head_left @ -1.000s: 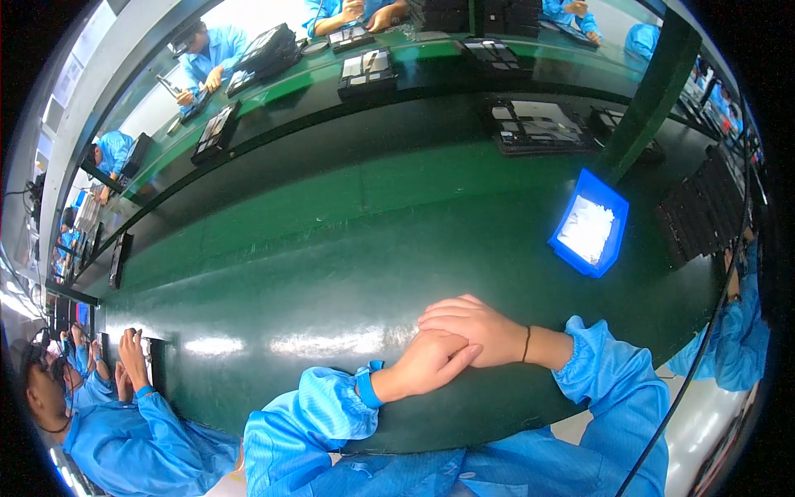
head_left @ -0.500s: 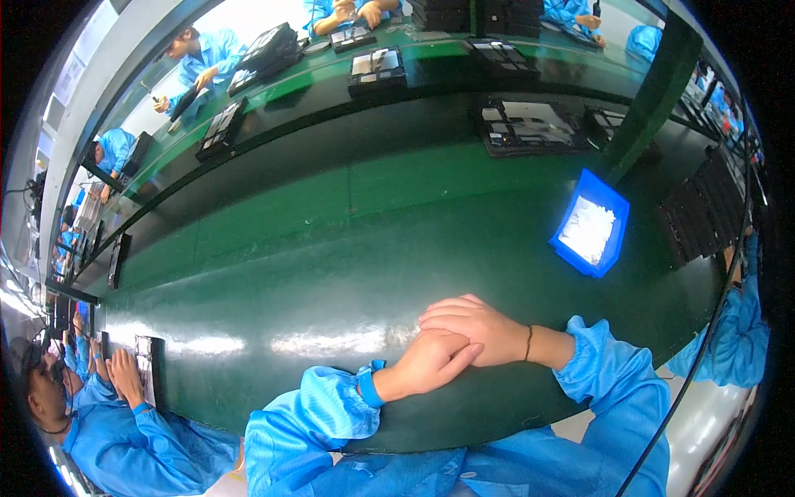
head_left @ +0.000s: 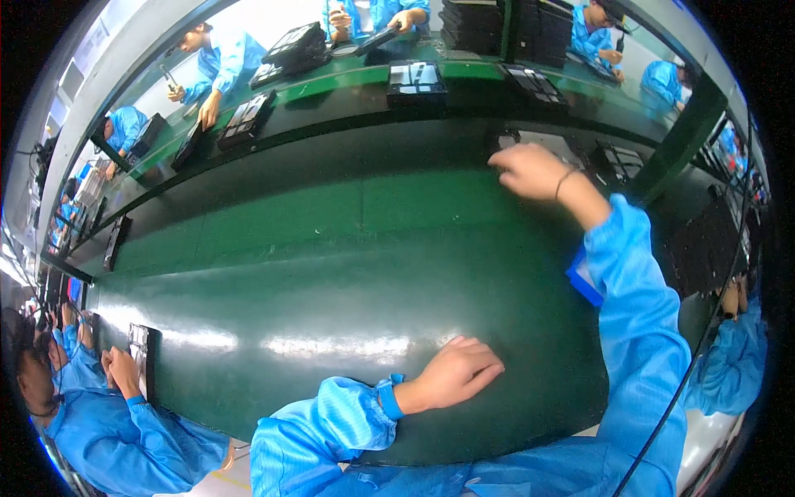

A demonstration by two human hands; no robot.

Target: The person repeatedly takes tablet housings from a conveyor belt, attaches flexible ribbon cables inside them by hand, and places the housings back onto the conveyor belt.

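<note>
My left hand (head_left: pixel 455 373) rests on the green tabletop (head_left: pixel 356 290) near its front edge. Its fingers lie loosely stretched, and nothing shows in them. Farther off, at the back right, my right hand (head_left: pixel 534 172) reaches out over a black tray of dark and silvery parts (head_left: pixel 551 142). Index finger and thumb are apart there, with no object visible between them; I cannot tell whether the hand touches the tray, which it partly hides. Behind my right sleeve a blue bin (head_left: pixel 585 283) is mostly covered.
Another black tray (head_left: pixel 619 161) lies beside a green post (head_left: pixel 687 137). Stacked dark trays (head_left: pixel 704 240) stand at the right. A raised shelf (head_left: pixel 331 112) carries more trays, with co-workers beyond. At the left a co-worker (head_left: pixel 124 431) sits by a tray (head_left: pixel 141 356). A black cable (head_left: pixel 691 377) hangs at right.
My hands have parted: the right one has moved from on top of the left to the back right, over the tray. My right sleeve now covers most of the blue bin.
</note>
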